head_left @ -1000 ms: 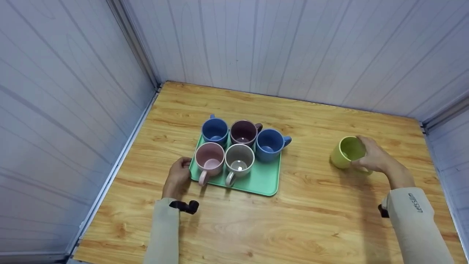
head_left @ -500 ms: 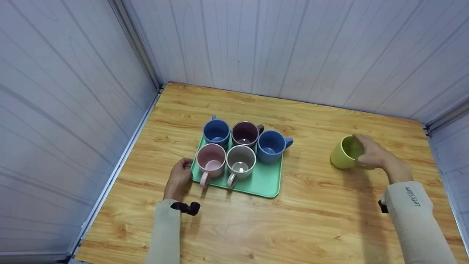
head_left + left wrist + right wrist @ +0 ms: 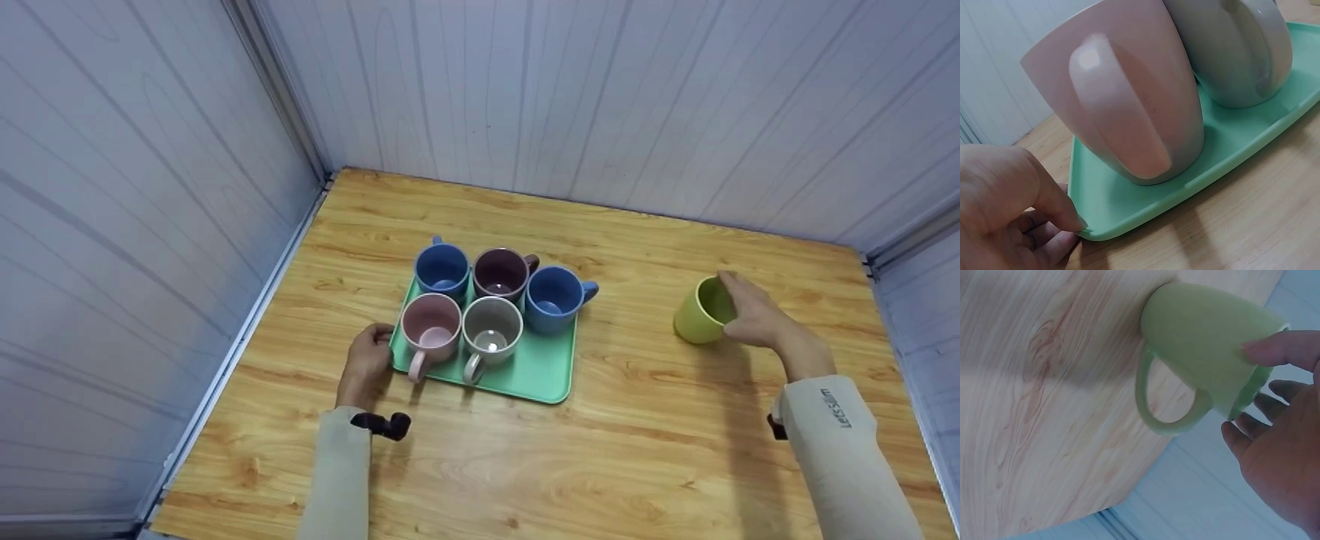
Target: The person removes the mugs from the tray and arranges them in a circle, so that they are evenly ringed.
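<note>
Okay, got a yellow-green mug (image 3: 694, 319) on the right side of the wood-grain table (image 3: 637, 442), well apart from the green tray (image 3: 544, 367). Looks pretty plain and smooth, same colour inside and out, a bit narrower down toward the base, with a rounded loop handle (image 3: 1142, 391) in matching colour. Comes across as a paler, softer green in the right wrist view. Seems to be standing on its base, mouth up. Right at the rim, the right hand (image 3: 756, 313), with the thumb laid on the outer wall and the fingers a little fanned out by the mouth; honestly can't tell if actually pinching it or just touching. Over on the other side, the left hand (image 3: 366, 358), pinching the near left corner of the tray. Sitting upright on that tray, packed close: a pink mug (image 3: 431, 322) and a light grey mug (image 3: 493, 322) nearer the person, then a back-left blue mug (image 3: 442, 268), a plum mug (image 3: 500, 273) and a right-edge blue mug (image 3: 553, 294).
</note>
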Tool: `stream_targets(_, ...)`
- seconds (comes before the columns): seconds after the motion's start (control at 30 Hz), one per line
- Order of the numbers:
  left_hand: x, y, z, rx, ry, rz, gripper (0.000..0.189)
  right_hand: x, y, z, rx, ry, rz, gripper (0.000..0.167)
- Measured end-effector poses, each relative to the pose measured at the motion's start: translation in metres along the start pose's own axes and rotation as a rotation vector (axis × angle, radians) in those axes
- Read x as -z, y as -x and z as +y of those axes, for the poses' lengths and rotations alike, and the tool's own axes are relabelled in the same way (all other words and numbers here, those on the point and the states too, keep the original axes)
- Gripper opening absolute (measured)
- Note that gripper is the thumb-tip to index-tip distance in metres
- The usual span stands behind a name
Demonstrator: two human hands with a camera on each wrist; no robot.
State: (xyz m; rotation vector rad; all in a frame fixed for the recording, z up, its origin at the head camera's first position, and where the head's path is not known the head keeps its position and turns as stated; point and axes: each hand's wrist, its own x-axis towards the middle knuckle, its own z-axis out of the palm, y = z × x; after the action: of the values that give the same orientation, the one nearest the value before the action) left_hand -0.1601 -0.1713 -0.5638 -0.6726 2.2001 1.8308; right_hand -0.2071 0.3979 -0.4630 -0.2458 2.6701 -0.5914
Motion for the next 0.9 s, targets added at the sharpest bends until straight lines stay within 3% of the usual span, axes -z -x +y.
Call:
stream_targets(0.2, 0.0, -0.001, 0.001, 0.006, -0.014, 0.011, 0.031, -0.001, -0.004, -0.027, 0.021, 0.056, 0.05, 0.095)
stream_targets(0.47, -0.002, -0.005, 0.002, 0.006, -0.104, 0.012, 0.038, -0.011, -0.013, -0.053, 0.129, -0.001, 0.182, 0.089)
stream_targets(0.73, -0.006, -0.005, 0.002, 0.018, -0.012, 0.011, 0.038, -0.029, -0.024, -0.068, 0.168, -0.035, 0.21, 0.088)
stream_targets(0.9, -0.005, -0.006, 0.002, 0.028, -0.013, 0.007, 0.038, -0.041, -0.03, -0.077, 0.185, -0.059, 0.22, 0.093)
